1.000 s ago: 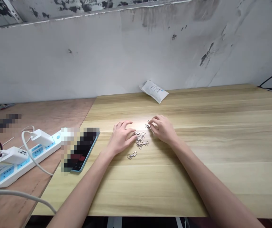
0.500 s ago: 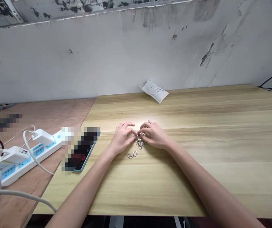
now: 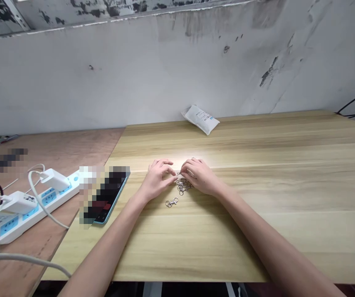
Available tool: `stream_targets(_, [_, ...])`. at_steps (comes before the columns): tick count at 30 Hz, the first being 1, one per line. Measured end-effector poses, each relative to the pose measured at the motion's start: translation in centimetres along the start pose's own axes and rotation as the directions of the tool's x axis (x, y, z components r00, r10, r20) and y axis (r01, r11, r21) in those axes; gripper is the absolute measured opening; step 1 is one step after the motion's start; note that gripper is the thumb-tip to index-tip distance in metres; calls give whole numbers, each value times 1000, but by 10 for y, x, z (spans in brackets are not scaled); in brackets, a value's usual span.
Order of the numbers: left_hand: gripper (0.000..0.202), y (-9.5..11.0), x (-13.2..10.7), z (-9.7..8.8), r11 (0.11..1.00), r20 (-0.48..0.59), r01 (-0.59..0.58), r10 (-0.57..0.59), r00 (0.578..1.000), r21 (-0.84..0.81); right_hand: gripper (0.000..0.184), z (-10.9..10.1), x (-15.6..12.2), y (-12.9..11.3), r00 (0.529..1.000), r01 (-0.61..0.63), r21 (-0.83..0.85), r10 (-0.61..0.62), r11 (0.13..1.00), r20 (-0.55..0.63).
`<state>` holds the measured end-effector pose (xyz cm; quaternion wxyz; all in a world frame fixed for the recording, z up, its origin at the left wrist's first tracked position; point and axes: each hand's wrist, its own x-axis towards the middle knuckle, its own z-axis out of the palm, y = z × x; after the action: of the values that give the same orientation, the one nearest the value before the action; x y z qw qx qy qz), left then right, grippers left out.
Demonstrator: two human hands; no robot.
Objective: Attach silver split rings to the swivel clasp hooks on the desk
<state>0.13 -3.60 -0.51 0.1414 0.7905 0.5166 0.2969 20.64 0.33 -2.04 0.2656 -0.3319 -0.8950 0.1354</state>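
A small pile of silvery metal snap hooks with rings (image 3: 182, 187) lies on the wooden tabletop between my hands. One separate snap hook with a ring (image 3: 171, 202) rests nearer to me, left of the pile. My left hand (image 3: 159, 179) is just left of the pile, thumb and fingers apart, with nothing visible in its grasp. Over the pile's right side, my right hand (image 3: 198, 175) has its fingers curled and its fingertips together. A bit of metal shows at those fingertips, apparently part of a snap hook; the curled fingers hide the rest.
A white plastic packet (image 3: 200, 119) lies at the back against the wall. Left of my arm is a phone (image 3: 112, 202), partly blurred out. Further left, a white power strip (image 3: 38, 210) with chargers and cables lies on a brownish board (image 3: 81, 144).
My left hand has drawn slightly left, away from my right fingertips, and its thumb and fingers have parted. My right hand stays over the pile, its fingers more curled.
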Motion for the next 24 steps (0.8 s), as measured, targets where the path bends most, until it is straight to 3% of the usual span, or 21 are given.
stream_targets(5, [10, 3, -1, -1, 1000, -26, -17, 17, 1000, 12, 11, -2, 0, -6, 998, -43, 179, 48, 983, -29])
stream_targets(12, [7, 8, -1, -1, 999, -54, -39, 39, 998, -3, 13, 0, 1, -11, 989, -110, 431, 141, 896, -40])
stream_targets(24, [10, 10, -2, -1, 999, -72, -45, 46, 996, 9, 12, 1, 1, -12, 989, -112, 389, 142, 915, -50])
